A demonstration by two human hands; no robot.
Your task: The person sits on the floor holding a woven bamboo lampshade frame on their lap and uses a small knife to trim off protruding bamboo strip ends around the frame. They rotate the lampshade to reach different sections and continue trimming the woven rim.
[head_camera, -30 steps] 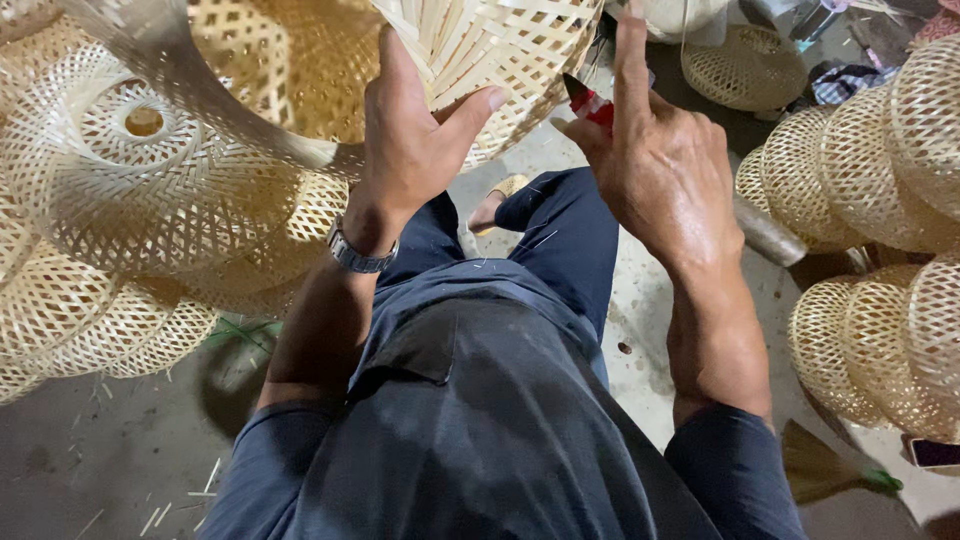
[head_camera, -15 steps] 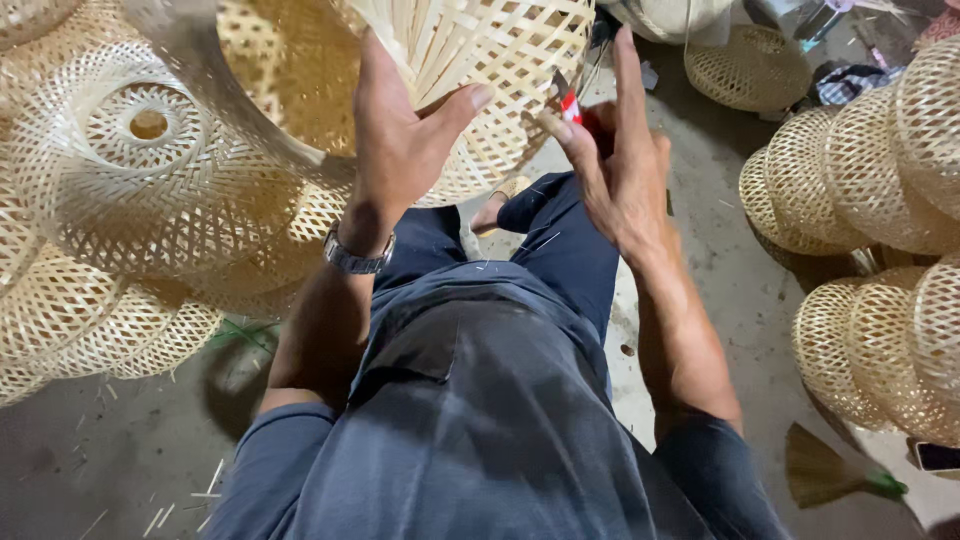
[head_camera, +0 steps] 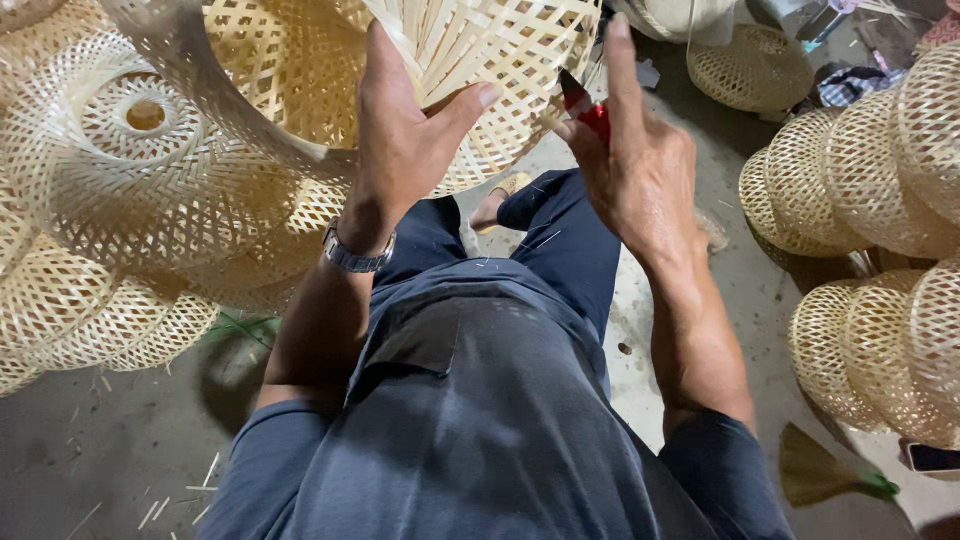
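Observation:
A large woven bamboo basket point(head_camera: 300, 60) is held up over my lap, its open side toward me. My left hand point(head_camera: 400, 140) grips its rim, thumb spread across the lattice, and a metal watch point(head_camera: 355, 255) sits on that wrist. My right hand point(head_camera: 635, 150) is closed on a small red-handled tool point(head_camera: 585, 108) at the basket's right edge, index finger stretched up along the weave. The tool's tip touches the loose bamboo strips there.
Finished woven bamboo shades are piled at the left point(head_camera: 110, 180) and stacked at the right point(head_camera: 880, 200). Another basket point(head_camera: 750, 65) lies on the concrete floor at the back. A small green-handled broom point(head_camera: 825, 475) lies at lower right. Bamboo slivers litter the floor.
The basket has turned slightly and come nearer. My right hand has shifted up along its right edge with the red tool. My left hand keeps its grip.

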